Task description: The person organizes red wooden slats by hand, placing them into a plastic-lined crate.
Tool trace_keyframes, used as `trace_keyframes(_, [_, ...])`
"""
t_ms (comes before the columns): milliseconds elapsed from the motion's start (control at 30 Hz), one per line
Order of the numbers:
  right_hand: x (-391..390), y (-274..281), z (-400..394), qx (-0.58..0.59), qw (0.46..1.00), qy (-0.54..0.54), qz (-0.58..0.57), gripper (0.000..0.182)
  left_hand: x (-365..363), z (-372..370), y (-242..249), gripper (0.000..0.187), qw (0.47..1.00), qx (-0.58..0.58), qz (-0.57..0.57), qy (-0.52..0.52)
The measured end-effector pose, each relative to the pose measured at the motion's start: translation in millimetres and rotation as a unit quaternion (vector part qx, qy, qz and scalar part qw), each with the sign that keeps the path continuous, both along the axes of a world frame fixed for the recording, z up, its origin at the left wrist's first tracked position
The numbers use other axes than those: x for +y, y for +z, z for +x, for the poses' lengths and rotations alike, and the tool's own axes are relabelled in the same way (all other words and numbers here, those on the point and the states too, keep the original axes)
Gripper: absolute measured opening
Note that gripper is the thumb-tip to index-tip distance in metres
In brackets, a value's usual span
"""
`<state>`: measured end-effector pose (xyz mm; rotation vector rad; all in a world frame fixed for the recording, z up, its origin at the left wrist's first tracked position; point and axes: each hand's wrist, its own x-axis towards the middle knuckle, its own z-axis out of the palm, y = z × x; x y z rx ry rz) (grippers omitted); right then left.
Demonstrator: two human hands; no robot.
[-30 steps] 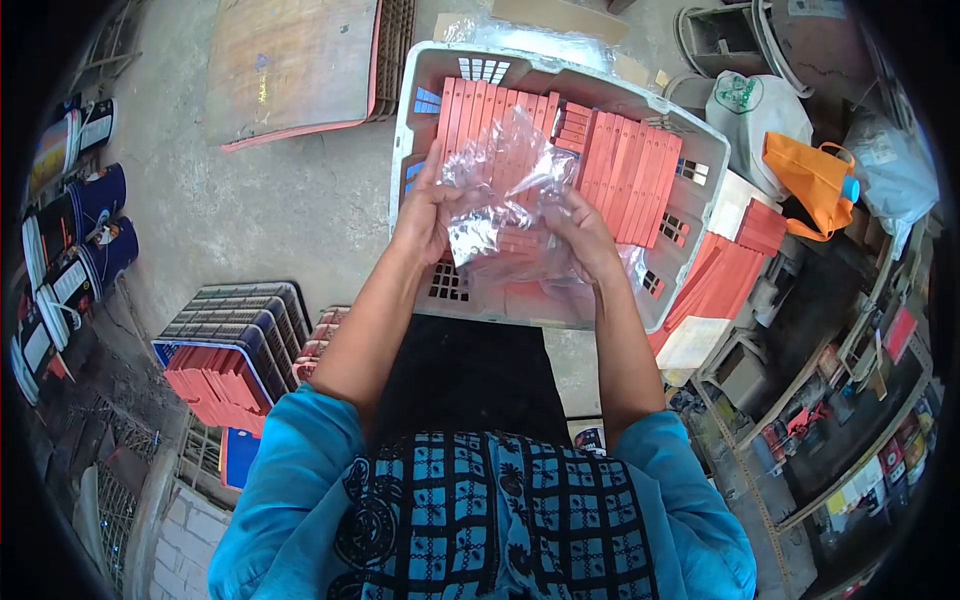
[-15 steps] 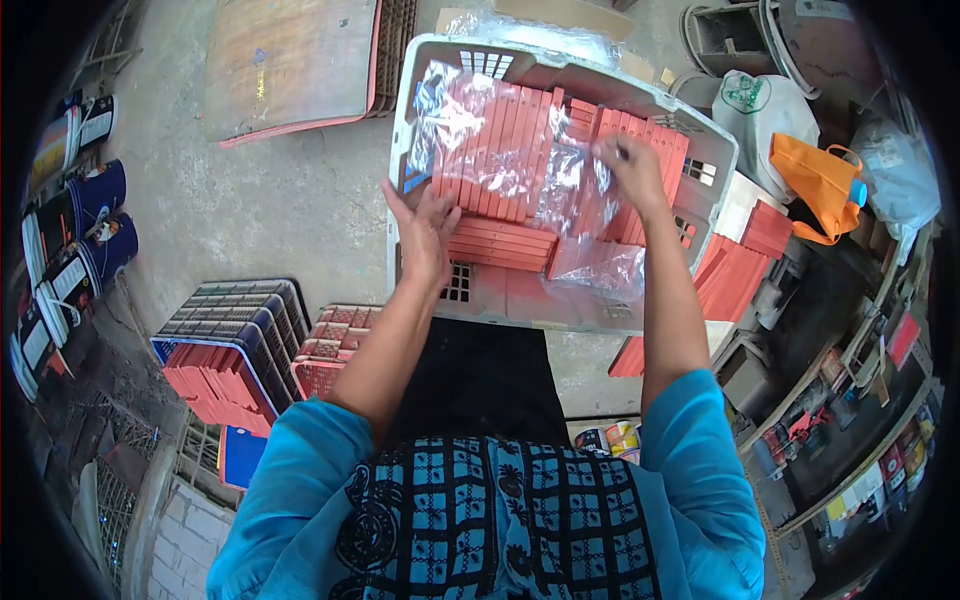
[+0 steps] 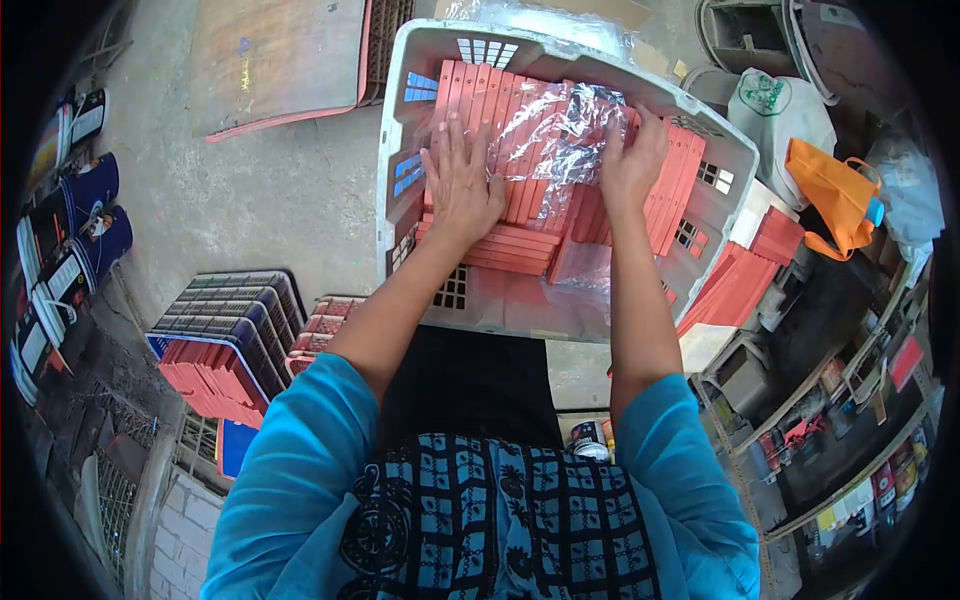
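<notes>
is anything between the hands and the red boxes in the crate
Yes: a clear plastic sheet lies over the red boxes in the grey crate. The left hand and right hand press flat on that sheet, not on bare boxes.

No writing can be read anywhere. The white bag (image 3: pixel 775 110) at two o'clock bears a round green emblem, its letters too small to make out. The dark cans (image 3: pixel 85 215) at nine o'clock carry labels, likewise too blurred to read.
</notes>
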<state>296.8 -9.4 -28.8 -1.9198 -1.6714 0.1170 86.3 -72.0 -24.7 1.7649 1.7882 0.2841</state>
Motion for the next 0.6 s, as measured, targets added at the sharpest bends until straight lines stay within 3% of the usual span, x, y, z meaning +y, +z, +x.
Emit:
trace_keyframes(100, [-18.2,-6.7,4.2,0.065,0.988,-0.103,-0.09,0.041,-10.3,5.8,-4.8,0.069,1.0,0.014,0.004,-0.022])
trace_keyframes(200, [-21.5,-12.5,8.3,0.097,0.964,-0.116,-0.219,0.035,-26.0,15.2,-4.4,0.068,0.999,0.024,-0.016,-0.019])
trace_keyframes(300, [-22.9,-22.5,10.9,0.173,0.946,-0.152,-0.228,0.028,-30.0,21.9,-13.0,0.066,0.998,0.043,-0.04,-0.023])
trace_keyframes(400, [-36.9,-71.8,35.1,0.316,0.908,-0.211,-0.178,0.02,-16.3,19.8,-30.8,0.063,0.999,0.031,-0.012,-0.039])
trace_keyframes(500, [-40.5,-49.7,29.1,0.493,0.814,-0.273,-0.139,0.014,4.7,10.6,-48.3,0.059,0.997,0.04,0.018,-0.066])
trace_keyframes(600, [-40.5,-37.1,20.1,0.552,0.774,-0.293,-0.107,0.01,27.4,0.5,-58.5,0.058,0.995,0.049,0.032,-0.086])
